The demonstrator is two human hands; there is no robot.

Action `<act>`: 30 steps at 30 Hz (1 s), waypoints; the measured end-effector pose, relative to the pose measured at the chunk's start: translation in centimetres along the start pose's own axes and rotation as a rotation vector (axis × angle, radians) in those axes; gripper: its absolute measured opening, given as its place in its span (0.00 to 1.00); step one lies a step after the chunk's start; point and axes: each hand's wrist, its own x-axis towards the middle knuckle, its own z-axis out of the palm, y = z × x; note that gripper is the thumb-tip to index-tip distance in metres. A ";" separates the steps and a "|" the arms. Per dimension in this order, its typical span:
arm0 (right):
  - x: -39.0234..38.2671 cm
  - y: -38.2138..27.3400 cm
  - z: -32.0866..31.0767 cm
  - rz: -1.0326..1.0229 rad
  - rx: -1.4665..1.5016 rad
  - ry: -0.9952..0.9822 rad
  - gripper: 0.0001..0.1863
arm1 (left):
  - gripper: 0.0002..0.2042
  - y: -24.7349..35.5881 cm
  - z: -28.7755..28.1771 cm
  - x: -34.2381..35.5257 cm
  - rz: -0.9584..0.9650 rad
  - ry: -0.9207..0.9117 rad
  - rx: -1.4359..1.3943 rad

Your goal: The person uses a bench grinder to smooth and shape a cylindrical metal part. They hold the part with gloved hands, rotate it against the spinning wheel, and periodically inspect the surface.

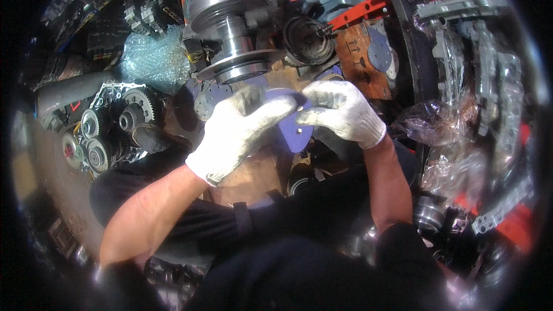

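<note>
Head view, as I watch it from afar: a flanged metal shaft (227, 0) occupies the upper middle and serves as my landmark. Below the shaft and slightly to its right, a thin purple plate (296, 138) with small holes is held up between 2 hands in white knitted gloves. The left hand (233, 129), below the shaft, holds the plate with its thumb laid along the upper part; I cannot tell how far its other fingers reach behind. The right hand (343, 109), below and to the right of the shaft, has thumb and fingers narrowed to a pinch on the plate's right side. Left of the shaft I note crumpled bubble wrap (155, 57), and lower on that side, toothed gears (141, 102). Right of the shaft lie a round metal housing (308, 43) and, farther off, a brown cardboard box (354, 55).
</note>
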 end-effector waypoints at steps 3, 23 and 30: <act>0.0 -0.5 -0.3 0.106 0.031 0.022 0.15 | 0.22 0.5 -0.4 -0.1 -0.139 -0.119 0.305; 0.5 -0.8 0.3 0.056 -0.013 0.101 0.14 | 0.19 -1.6 -0.4 0.2 0.084 -0.188 0.327; 0.6 -1.7 0.5 0.170 0.156 0.094 0.18 | 0.14 -2.1 -0.6 0.2 -0.019 -0.231 0.290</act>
